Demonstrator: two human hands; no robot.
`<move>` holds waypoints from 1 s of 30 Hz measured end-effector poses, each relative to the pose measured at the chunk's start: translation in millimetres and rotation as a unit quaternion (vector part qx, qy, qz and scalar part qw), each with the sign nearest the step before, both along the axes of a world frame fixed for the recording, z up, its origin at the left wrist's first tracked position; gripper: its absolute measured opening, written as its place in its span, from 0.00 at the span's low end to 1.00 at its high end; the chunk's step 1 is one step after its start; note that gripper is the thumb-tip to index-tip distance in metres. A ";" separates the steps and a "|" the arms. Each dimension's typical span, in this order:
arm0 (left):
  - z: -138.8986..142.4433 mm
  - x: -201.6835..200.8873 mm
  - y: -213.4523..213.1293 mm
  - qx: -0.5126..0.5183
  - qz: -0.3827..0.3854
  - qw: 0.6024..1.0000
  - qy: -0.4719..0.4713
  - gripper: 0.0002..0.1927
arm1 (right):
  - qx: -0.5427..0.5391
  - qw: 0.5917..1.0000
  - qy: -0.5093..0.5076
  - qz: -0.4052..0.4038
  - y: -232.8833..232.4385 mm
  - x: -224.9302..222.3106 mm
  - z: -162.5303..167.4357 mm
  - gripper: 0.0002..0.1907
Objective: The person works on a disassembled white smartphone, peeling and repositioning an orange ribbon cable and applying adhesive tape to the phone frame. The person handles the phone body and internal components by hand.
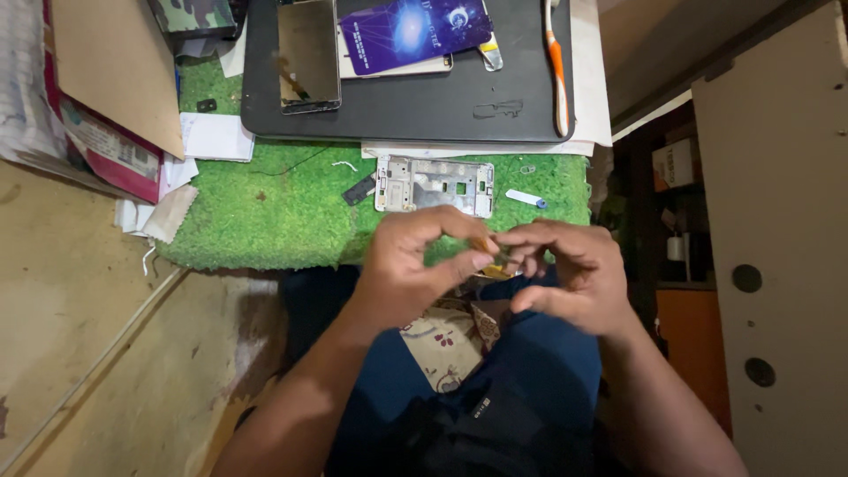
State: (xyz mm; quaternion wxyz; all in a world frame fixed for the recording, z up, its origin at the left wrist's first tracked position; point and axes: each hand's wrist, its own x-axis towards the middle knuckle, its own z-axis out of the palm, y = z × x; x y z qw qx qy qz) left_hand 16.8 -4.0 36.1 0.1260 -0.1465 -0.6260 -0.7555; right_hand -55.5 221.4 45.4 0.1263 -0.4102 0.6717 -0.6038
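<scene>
My left hand [415, 265] and my right hand [565, 269] meet above my lap, fingertips pinched together on a small orange-brown part [488, 247] that they mostly hide. Just beyond them, a bare metal phone frame [434, 185] lies flat on the green turf mat [265, 221]. Both hands are clear of the frame.
A black tray [397, 110] at the back holds a phone screen panel [308, 55], a purple card [415, 31] and an orange-white toothbrush [556, 66]. A small white and blue piece [526, 199] lies right of the frame. Papers and cardboard [115, 71] pile up left; a cabinet [777, 230] stands right.
</scene>
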 end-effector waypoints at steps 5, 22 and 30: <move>3.0 4.1 3.5 -0.221 0.130 0.944 0.209 0.11 | -0.063 0.987 -0.140 -0.042 4.2 11.5 11.9 0.14; -8.0 -12.4 -32.9 -0.478 0.276 0.834 -0.024 0.29 | -0.018 0.972 -0.149 -0.183 -9.3 -13.6 -9.3 0.08; 0.6 -10.5 -49.1 -0.524 0.188 0.828 -0.073 0.42 | -0.010 0.965 -0.129 -0.229 -5.5 -23.3 -12.9 0.07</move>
